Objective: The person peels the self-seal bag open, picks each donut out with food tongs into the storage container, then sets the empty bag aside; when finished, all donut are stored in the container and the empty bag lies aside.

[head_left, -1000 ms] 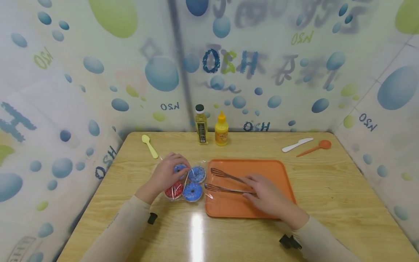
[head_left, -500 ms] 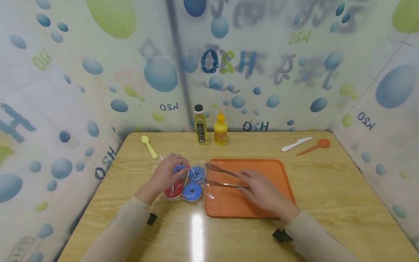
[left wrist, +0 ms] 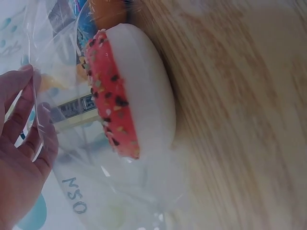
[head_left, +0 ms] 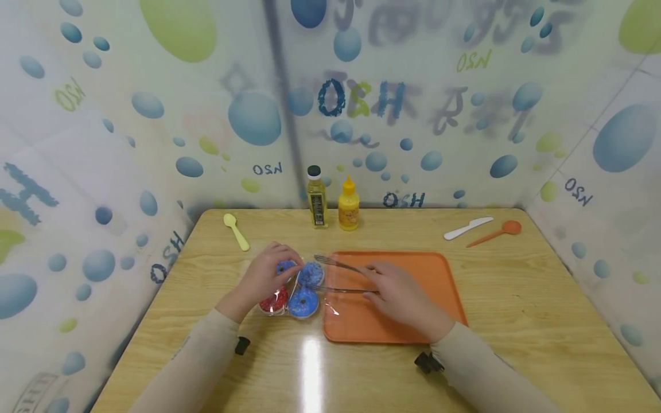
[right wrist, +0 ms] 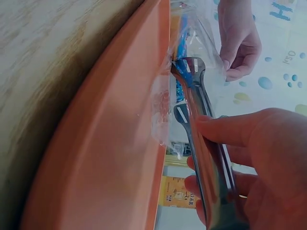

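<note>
My left hand (head_left: pixel 265 275) pinches the upper edge of a clear plastic bag (left wrist: pixel 91 177) and holds it raised. Inside lie a red-iced donut (left wrist: pixel 112 96) with sprinkles and several blue-iced ones, among them a front blue donut (head_left: pixel 296 308) and a back right blue donut (head_left: pixel 312 273). From the right, my right hand (head_left: pixel 403 295) grips metal tongs (right wrist: pixel 218 177), thumb on one arm and fingers round the other. The tongs' arms are spread, and their slotted tips overlap the bag's right end and the blue donuts in the head view. The left hand partly hides one blue donut.
The bag's end lies over the left edge of an orange tray (head_left: pixel 392 334). Behind stand an oil bottle (head_left: pixel 317 206) and a yellow squeeze bottle (head_left: pixel 349 209). A yellow spoon (head_left: pixel 237 233) lies back left; a white knife (head_left: pixel 467 228) and orange spoon (head_left: pixel 511 228) lie back right.
My right hand has moved left with the tongs, bringing their tips from over the tray to the bag and blue donuts. The left hand has stayed almost in place on the bag.
</note>
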`<state>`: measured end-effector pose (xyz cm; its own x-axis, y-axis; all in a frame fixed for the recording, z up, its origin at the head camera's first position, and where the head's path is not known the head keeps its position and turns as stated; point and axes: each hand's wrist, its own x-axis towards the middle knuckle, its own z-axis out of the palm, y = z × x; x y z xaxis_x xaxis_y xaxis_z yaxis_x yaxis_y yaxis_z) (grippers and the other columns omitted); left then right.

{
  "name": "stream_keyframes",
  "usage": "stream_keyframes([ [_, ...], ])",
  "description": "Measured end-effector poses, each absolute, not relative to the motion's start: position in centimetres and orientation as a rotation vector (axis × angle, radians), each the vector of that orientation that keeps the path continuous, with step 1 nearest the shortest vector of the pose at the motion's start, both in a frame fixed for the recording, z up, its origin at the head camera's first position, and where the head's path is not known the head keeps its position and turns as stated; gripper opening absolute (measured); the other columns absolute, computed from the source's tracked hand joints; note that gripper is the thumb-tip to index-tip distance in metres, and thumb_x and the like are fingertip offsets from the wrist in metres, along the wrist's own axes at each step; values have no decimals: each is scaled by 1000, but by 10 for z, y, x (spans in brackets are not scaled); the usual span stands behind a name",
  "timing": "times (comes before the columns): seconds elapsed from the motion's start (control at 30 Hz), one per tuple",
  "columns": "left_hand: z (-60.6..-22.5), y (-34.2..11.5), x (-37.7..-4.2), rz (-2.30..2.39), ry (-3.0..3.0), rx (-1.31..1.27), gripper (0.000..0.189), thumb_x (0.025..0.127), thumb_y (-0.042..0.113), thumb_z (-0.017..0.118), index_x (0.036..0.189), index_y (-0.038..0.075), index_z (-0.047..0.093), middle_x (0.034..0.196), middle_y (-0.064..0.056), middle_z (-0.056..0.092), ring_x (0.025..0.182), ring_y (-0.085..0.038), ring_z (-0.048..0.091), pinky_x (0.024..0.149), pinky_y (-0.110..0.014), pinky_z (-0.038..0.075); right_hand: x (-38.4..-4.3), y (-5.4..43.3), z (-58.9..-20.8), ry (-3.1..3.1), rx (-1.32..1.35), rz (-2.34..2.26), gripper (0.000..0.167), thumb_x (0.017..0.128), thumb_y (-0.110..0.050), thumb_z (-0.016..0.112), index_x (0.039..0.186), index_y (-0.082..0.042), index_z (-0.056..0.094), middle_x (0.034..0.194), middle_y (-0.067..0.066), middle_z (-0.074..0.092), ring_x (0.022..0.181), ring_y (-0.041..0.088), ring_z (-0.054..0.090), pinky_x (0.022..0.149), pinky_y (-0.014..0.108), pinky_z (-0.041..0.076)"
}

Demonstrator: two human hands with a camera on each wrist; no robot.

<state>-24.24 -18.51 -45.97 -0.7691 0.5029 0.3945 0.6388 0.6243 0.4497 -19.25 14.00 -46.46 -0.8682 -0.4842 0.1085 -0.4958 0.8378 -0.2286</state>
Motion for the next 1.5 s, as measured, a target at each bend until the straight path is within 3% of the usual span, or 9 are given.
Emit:
stream_keyframes([
  [0.3, -460, -188, -241, -859, -2630, -891, 7, 92, 15, 78, 96, 19, 75, 103, 3, 75, 104, -19, 60, 92, -45, 54, -193, 136, -466, -2927, 843, 419, 50, 98, -32, 72, 144, -15, 61, 134, 7, 66, 120, 27, 63, 101, 47, 54],
  [0.53, -462, -189, -241, -857, -2636, -877, 6, 93, 14, 77, 95, 19, 74, 102, 3, 74, 104, -19, 60, 92, -44, 54, -183, 149, -470, -2776, 830, 551, 51, 91, -23, 80, 139, -10, 65, 123, 8, 67, 108, 25, 65, 92, 45, 57],
  [1.3, -463, -195, -239, -884, -2671, -835, 8, 91, 12, 78, 94, 18, 74, 102, 2, 74, 103, -20, 59, 92, -45, 53, -151, 248, -475, -2721, 687, 527, 55, 90, -20, 81, 140, -8, 64, 125, 9, 66, 107, 28, 66, 84, 48, 58],
  [1.5, -464, -194, -241, -868, -2645, -856, 8, 90, 13, 79, 93, 18, 75, 100, 3, 74, 101, -19, 60, 90, -44, 53, -159, 288, -475, -2651, 687, 533, 52, 85, -11, 84, 133, -3, 67, 117, 11, 68, 95, 24, 66, 74, 44, 57],
])
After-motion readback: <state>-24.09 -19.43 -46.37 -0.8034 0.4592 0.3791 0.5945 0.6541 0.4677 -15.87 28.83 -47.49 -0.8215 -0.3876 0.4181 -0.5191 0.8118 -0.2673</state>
